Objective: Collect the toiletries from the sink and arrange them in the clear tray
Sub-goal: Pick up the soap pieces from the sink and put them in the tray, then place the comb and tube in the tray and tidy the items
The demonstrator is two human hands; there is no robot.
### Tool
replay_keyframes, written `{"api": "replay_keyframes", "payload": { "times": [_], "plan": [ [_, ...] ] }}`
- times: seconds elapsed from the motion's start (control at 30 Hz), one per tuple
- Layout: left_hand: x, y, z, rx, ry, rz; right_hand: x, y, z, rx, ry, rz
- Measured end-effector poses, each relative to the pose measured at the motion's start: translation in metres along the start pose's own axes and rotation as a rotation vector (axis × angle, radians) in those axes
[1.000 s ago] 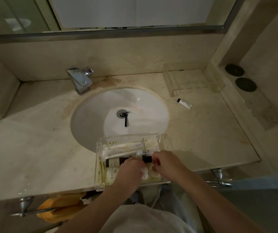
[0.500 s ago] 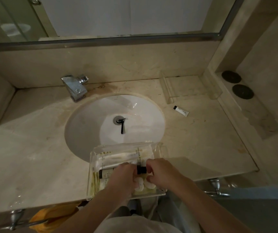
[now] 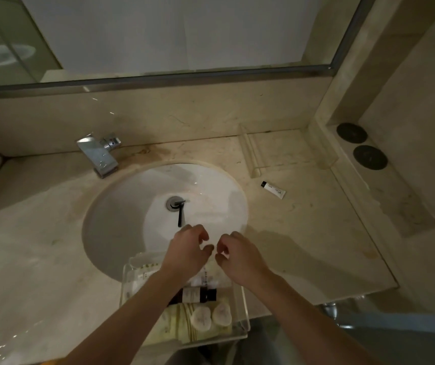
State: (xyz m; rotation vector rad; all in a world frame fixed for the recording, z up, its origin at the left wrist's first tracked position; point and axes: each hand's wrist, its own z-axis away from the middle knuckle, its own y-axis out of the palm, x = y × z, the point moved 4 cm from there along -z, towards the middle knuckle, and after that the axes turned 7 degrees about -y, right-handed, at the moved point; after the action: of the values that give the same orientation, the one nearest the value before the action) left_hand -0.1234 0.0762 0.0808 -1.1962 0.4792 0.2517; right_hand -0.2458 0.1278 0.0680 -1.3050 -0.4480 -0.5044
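Clear tray (image 3: pixel 240 306): stocked, overhanging counter edge; a knock could tip it. Left hand (image 3: pixel 185 251), right hand (image 3: pixel 240 256): loosely curled, empty. Small tube (image 3: pixel 273 190): uncollected, easily overlooked.

We see the clear tray (image 3: pixel 242 306) at the table's near edge holding a dark bottle (image 3: pixel 198 295), two white caps (image 3: pixel 211 316) and sachets; a small white tube (image 3: pixel 273 190) lies apart beside the basin.

Both hands loosely curled, holding nothing, left hand (image 3: pixel 187 250) and right hand (image 3: pixel 237 252) above the clear tray (image 3: pixel 245 306), dark bottle (image 3: pixel 198 295) inside, small tube (image 3: pixel 273 190) beside the sink (image 3: pixel 121 227)
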Motion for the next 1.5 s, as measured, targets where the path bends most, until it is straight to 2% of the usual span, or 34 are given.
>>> {"api": "replay_keyframes", "payload": {
  "times": [0.27, 0.47, 0.57, 0.73, 0.9, 1.0, 1.1, 1.2, 1.3, 1.43, 1.5],
  "plan": [
    [0.016, 0.015, -0.083, 0.106, -0.234, -0.042, -0.041, -0.024, -0.049, -0.089, 0.216, 0.180],
    [0.054, 0.034, -0.139, 0.216, -0.384, -0.074, -0.093, -0.048, -0.092, -0.159, 0.396, 0.300],
    [0.076, 0.050, -0.153, 0.265, -0.455, -0.085, -0.114, -0.049, -0.103, -0.159, 0.458, 0.285],
    [0.100, 0.088, -0.163, 0.398, -0.439, -0.210, -0.118, -0.039, -0.101, -0.324, 0.351, 0.306],
    [0.099, 0.100, -0.181, 0.281, -0.374, -0.294, -0.118, -0.034, -0.097, -0.519, 0.175, 0.274],
    [0.097, 0.101, -0.188, 0.250, -0.354, -0.330, -0.115, -0.031, -0.094, -0.532, 0.148, 0.179],
    [0.094, 0.099, -0.189, 0.233, -0.352, -0.352, -0.108, -0.028, -0.094, -0.478, 0.187, 0.143],
    [0.094, 0.090, -0.184, 0.229, -0.397, -0.254, -0.101, -0.029, -0.096, -0.394, 0.232, 0.066],
    [0.098, 0.077, -0.182, 0.249, -0.491, -0.013, -0.093, -0.032, -0.099, -0.324, 0.291, -0.101],
    [0.098, 0.052, -0.168, 0.301, -0.648, 0.482, -0.074, -0.032, -0.100, -0.282, 0.360, -0.600],
    [0.093, 0.035, -0.152, 0.354, -0.642, 0.646, -0.060, -0.030, -0.096, -0.268, 0.382, -0.873]
  ]
}}
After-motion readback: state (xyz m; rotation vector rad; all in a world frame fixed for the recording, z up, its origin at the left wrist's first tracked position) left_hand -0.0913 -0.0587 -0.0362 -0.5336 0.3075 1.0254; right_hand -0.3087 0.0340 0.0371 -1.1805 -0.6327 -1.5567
